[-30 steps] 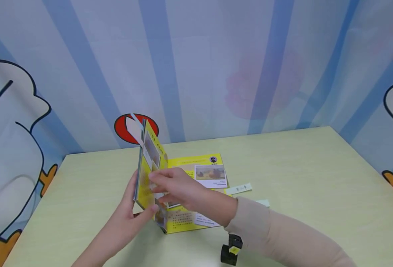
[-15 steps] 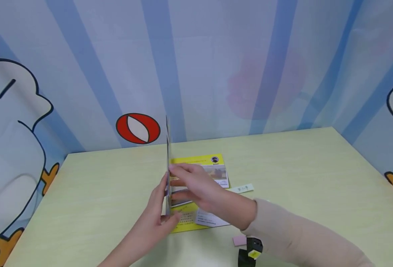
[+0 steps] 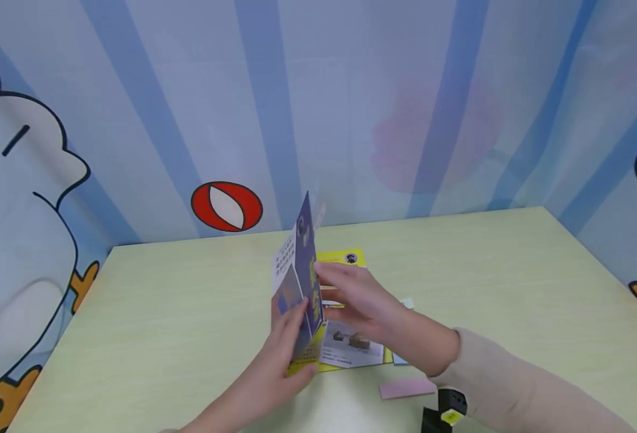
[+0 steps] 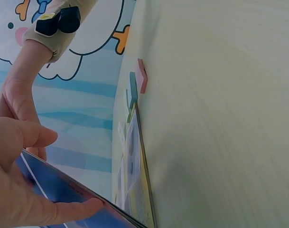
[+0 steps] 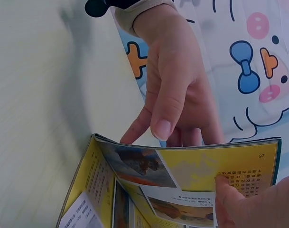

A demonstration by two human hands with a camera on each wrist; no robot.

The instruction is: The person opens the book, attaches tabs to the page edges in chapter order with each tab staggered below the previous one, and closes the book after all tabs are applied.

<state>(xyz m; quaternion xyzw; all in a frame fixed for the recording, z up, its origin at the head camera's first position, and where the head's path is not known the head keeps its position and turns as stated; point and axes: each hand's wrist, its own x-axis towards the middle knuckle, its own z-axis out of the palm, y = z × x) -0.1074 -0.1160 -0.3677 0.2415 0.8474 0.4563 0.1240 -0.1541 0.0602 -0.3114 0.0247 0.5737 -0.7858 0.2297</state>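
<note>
A book [image 3: 310, 276] with a purple cover stands half folded, its left part raised and tilted over the yellow right-hand pages [image 3: 345, 258]. My left hand [image 3: 277, 355] presses its extended fingers on the outer cover. The left thumb sticks out by the lower edge, apart from the pages in the right wrist view. From the inner side, my right hand [image 3: 369, 297] touches the raised yellow page [image 5: 191, 164] with its fingertips; the fingers are fairly straight. Pale paper strips [image 3: 320, 213] jut out past the far edge of the raised part. A picture card [image 3: 356, 346] lies on the flat page.
On the table [image 3: 188, 300], a pink strip [image 3: 406, 388] lies by the right forearm. A blue strip [image 4: 133, 87] pokes out from the book's side. The right wrist carries a small black camera [image 3: 452, 404]. A printed backdrop [image 3: 345, 120] rises behind the table.
The book's left part has swung from left-leaning, through upright, over to the right, showing its outer cover. Both hands moved right with it. More of the pink strip has come into view.
</note>
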